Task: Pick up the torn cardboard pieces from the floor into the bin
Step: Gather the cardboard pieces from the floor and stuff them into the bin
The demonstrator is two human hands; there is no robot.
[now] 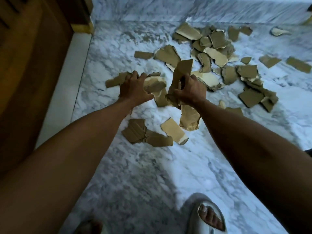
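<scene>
Several torn brown cardboard pieces lie scattered over the marble floor [152, 174], with the thickest heap [214, 46] at the back right. My left hand [134, 88] presses down on a cluster of pieces [155, 85] on the floor, fingers curled over them. My right hand [190, 90] is closed around a bunch of cardboard pieces [182, 71], one standing up above my fingers. Loose pieces [140, 130] lie just below my hands. No bin is in view.
A wooden door or cabinet [33, 65] with a pale sill runs along the left. A marble step or wall [185, 9] closes the far side. My foot in a grey slipper [206, 215] stands at the bottom; another foot shows at bottom left.
</scene>
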